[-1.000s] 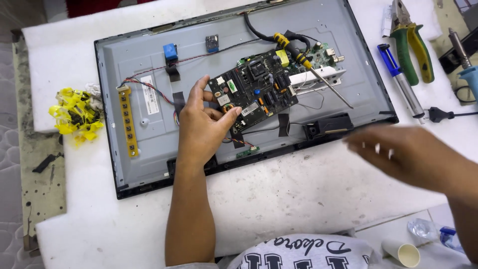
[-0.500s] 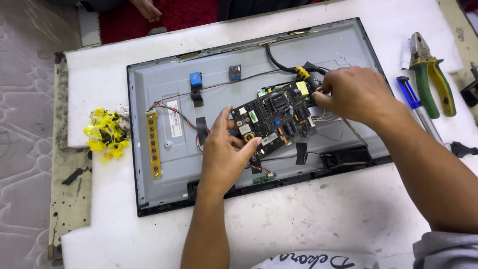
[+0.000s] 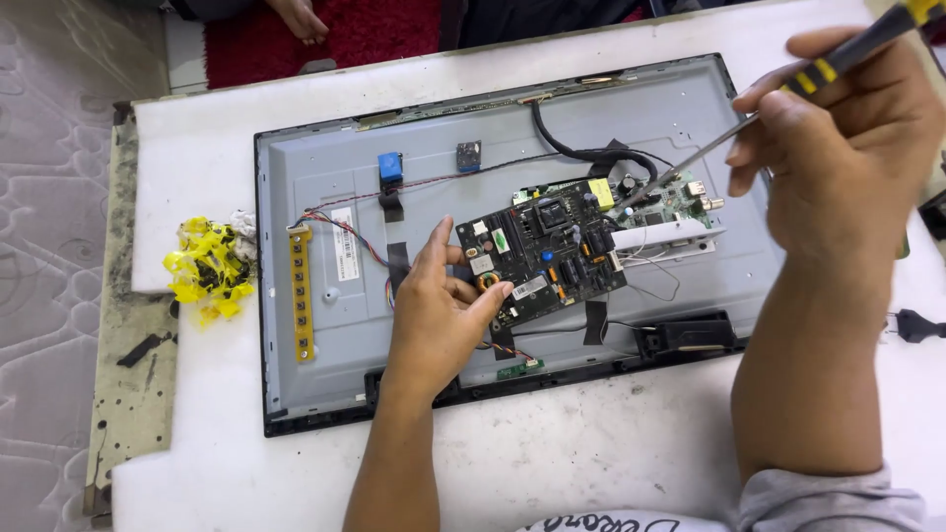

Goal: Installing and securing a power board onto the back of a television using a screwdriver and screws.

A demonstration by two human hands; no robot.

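Observation:
A grey flat-screen panel (image 3: pixel 335 394) lies face down on the white table (image 3: pixel 572 463). A black circuit board (image 3: pixel 547 246) sits tilted on its back, with a green board (image 3: pixel 680 202) beside it. My left hand (image 3: pixel 439 315) rests on the panel and pinches the black board's lower left corner. My right hand (image 3: pixel 838 148) is raised at the right and grips a screwdriver (image 3: pixel 749 123) with a black and yellow handle. Its metal tip points down at the top edge of the boards, near a thick black cable (image 3: pixel 581 153).
A yellow button strip (image 3: pixel 303 294) and thin wires lie on the panel's left part. A crumpled yellow wad (image 3: pixel 205 271) lies on the table's left edge. A black plug (image 3: pixel 916 325) is at the far right. Another person's hand (image 3: pixel 301 18) shows on the red mat beyond the table.
My right hand swept from the near right up over the boards, took up the screwdriver and lifted it. The view shifted right. My left hand stayed on the board.

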